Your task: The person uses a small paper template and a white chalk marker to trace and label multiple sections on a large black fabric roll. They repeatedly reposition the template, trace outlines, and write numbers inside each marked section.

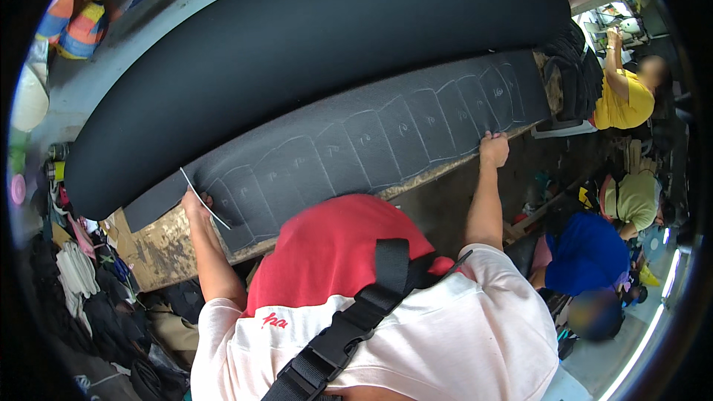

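A long strip of dark grey fabric stretches across the wooden table, with a row of panel outlines drawn on it in pale chalk-like lines. My right hand is closed on the near edge of this fabric, toward its right end. At the left end, my left hand is closed around a thin white stick, which slants across the fabric's corner. The left fingers also rest against the fabric, and their tips are partly hidden.
A huge black fabric roll lies along the table's far side. The worn wooden tabletop shows at the left. Cloth scraps are heaped beside it. People in yellow, green and blue are at the right.
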Demonstrator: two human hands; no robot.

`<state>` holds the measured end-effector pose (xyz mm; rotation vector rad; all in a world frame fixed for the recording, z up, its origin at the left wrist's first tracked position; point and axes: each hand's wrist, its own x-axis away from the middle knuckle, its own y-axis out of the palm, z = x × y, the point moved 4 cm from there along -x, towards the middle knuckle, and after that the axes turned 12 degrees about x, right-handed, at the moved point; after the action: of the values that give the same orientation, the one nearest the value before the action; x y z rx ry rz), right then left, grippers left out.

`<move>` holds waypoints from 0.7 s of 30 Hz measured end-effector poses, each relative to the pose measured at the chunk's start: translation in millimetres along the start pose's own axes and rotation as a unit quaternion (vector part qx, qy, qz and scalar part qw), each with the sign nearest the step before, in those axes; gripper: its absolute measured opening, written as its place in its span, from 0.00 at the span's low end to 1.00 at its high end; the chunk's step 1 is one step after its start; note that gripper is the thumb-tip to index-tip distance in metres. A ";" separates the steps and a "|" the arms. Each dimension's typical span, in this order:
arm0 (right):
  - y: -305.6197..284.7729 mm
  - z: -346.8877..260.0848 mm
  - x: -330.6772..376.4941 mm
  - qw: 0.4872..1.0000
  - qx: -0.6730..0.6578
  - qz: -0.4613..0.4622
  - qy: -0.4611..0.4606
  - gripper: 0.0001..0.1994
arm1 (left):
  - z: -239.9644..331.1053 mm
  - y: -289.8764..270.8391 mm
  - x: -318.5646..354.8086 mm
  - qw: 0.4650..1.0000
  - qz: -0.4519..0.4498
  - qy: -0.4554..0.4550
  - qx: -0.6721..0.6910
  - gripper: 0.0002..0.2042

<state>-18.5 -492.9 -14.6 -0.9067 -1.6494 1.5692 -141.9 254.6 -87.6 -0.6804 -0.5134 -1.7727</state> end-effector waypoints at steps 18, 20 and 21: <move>-28.0 79.5 47.6 0.995 0.094 0.005 0.026 0.14 | -42.1 -87.1 62.2 0.998 -0.007 0.022 -0.051 0.14; -49.3 62.3 64.2 0.991 0.047 0.123 0.014 0.19 | -41.8 -86.3 64.0 0.998 -0.022 0.034 -0.056 0.17; -61.1 51.0 77.5 0.984 0.025 0.179 0.013 0.21 | -42.0 -85.9 65.3 0.997 -0.026 0.044 -0.057 0.20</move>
<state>-104.8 -455.9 44.9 -1.2438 -1.4795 1.8152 -246.5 206.4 -75.4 -0.6699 -0.3744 -1.8829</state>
